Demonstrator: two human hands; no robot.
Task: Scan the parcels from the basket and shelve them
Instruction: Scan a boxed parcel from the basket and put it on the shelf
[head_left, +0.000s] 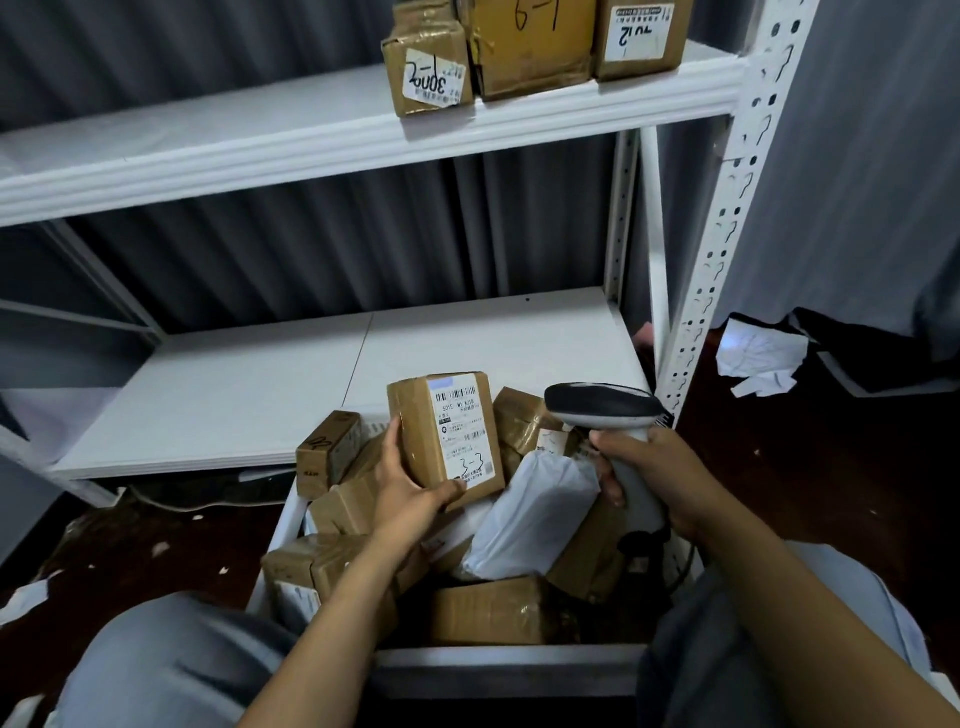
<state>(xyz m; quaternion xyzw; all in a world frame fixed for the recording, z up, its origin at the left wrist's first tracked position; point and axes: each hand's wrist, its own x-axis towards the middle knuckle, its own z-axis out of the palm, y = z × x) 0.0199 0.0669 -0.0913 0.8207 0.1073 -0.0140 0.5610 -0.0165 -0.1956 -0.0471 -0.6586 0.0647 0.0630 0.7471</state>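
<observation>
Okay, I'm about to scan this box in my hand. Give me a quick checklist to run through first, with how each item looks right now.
1. Box held securely: ok. The left hand grips the box above the basket.
2. Label turned toward me: ok. The label faces up and its barcodes are uncovered.
3. Scanner in hand: ok. The right hand holds the scanner by its handle.
4. Scanner aimed at the label: cannot tell. No beam shows on it.
5. Room to shelve: ok. The lower shelf shows bare board.
</observation>
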